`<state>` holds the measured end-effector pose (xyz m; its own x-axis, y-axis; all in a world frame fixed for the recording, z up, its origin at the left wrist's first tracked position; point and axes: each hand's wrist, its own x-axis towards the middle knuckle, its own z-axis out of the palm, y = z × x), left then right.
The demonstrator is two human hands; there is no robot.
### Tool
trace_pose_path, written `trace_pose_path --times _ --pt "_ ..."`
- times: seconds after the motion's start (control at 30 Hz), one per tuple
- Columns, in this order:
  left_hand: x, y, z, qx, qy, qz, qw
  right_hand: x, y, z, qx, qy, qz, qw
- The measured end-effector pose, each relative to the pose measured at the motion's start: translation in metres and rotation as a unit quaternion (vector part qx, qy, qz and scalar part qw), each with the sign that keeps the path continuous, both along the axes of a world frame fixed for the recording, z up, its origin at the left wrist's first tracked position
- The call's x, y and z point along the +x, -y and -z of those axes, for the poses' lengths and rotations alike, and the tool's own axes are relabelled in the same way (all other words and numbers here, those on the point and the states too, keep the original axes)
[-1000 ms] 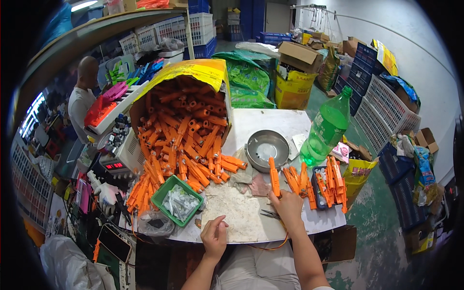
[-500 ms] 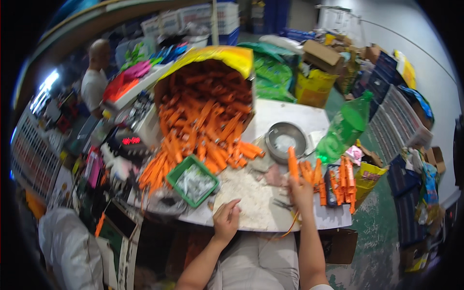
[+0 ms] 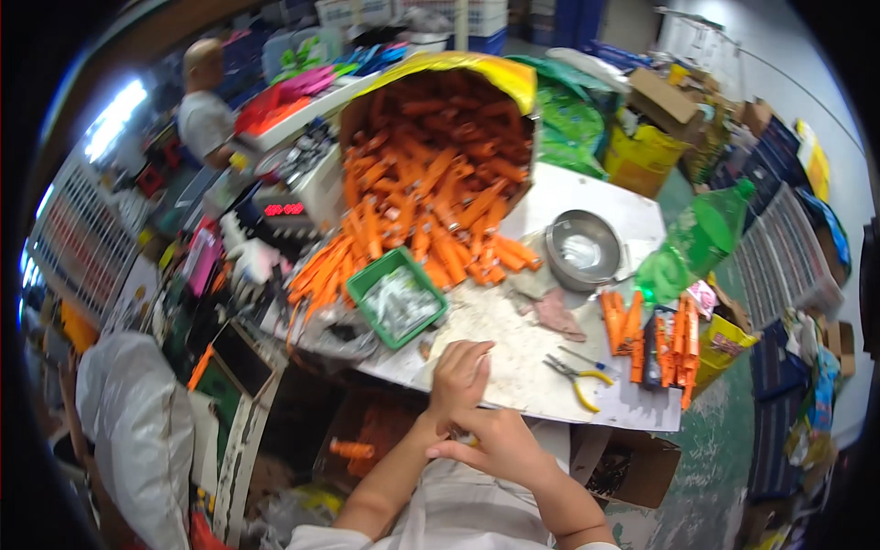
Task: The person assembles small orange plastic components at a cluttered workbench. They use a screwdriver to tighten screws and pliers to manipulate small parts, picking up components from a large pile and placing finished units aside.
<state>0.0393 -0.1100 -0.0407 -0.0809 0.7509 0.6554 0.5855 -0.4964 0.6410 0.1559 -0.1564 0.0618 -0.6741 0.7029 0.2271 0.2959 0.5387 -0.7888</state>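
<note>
My left hand (image 3: 460, 378) hovers over the near edge of the white tabletop (image 3: 587, 197), its fingers loosely bent and nothing visible in it. Across its wrist lies my right hand (image 3: 504, 444), thumb and fingers closed about the wrist; part of those fingers is hidden. Yellow-handled pliers (image 3: 581, 377) rest on the table to the right, beside a thin screwdriver-like tool (image 3: 585, 357). A green basket (image 3: 397, 298) of small clear pieces stands beyond my left hand. Behind it, orange plastic pieces (image 3: 440, 197) spill from a large yellow bag (image 3: 458, 62).
A metal bowl (image 3: 584, 249) stands at the table's right, near a green bottle (image 3: 697, 234) lying tilted. Several orange pieces (image 3: 678, 344) stand at the right edge. A pinkish cloth (image 3: 557, 314) lies mid-table. Another person (image 3: 203, 105) is at far left.
My right hand has let go of an orange piece at the right and come back to my left wrist. The pliers now show fully. The view has shifted, moving the scene rightward.
</note>
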Motion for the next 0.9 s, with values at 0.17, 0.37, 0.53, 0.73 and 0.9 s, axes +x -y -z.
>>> trace_pose_path --times 0.17,0.37,0.53,0.73,0.9 --pt "-0.009 -0.037 -0.055 0.030 -0.119 0.027 0.992 0.057 0.009 0.008 -0.139 -0.111 0.148 0.973" --pt "0.001 -0.179 -0.070 -0.046 -0.394 -0.116 0.910 0.079 0.027 0.040 -0.190 -0.134 0.268 0.935" --pt "-0.003 -0.232 -0.055 -0.101 -0.408 -0.171 0.891 0.082 0.030 0.041 -0.130 -0.141 0.284 0.940" --pt "-0.032 -0.166 -0.091 -0.391 0.217 0.237 0.863 0.103 0.018 0.050 -0.217 -0.144 0.320 0.911" --pt "0.006 -0.048 -0.066 -0.358 0.458 0.414 0.700 0.070 -0.020 0.074 -0.294 -0.233 0.279 0.884"
